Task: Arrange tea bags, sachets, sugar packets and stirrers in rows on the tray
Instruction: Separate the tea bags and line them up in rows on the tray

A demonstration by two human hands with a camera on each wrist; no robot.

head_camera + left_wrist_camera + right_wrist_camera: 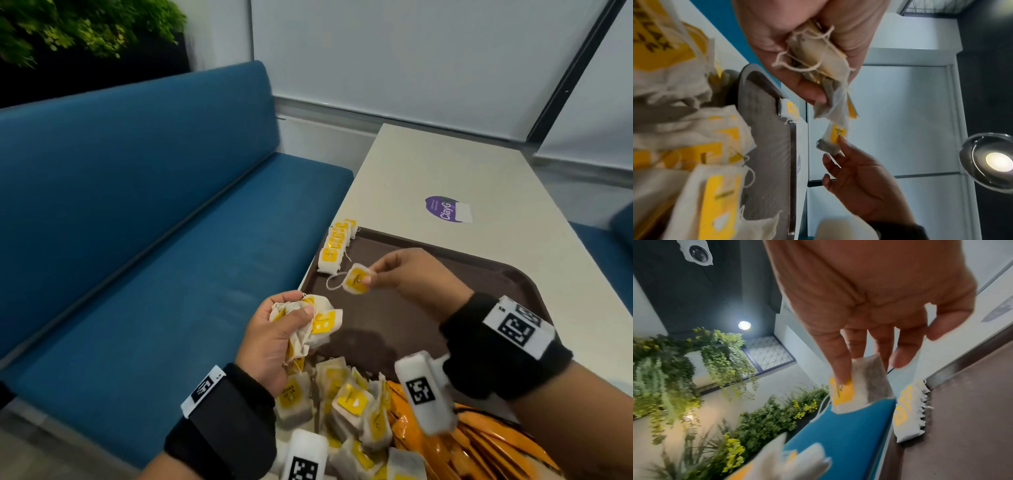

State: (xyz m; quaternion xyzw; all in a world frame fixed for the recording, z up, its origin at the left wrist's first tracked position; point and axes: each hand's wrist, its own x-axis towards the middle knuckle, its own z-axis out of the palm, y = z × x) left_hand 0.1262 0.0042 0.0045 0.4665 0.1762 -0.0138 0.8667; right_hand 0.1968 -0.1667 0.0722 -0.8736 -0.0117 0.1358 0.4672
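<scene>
My right hand pinches a single tea bag with a yellow tag above the brown tray; the same tea bag hangs from thumb and fingers in the right wrist view. My left hand grips a bunch of tea bags at the tray's left edge, with their strings dangling from the bunch. A row of tea bags lies overlapped along the tray's far left side, and that row sits just beyond the held bag.
A loose pile of tea bags and orange sachets lies at the tray's near end. The tray rests on a cream table bearing a purple sticker. A blue bench runs along the left.
</scene>
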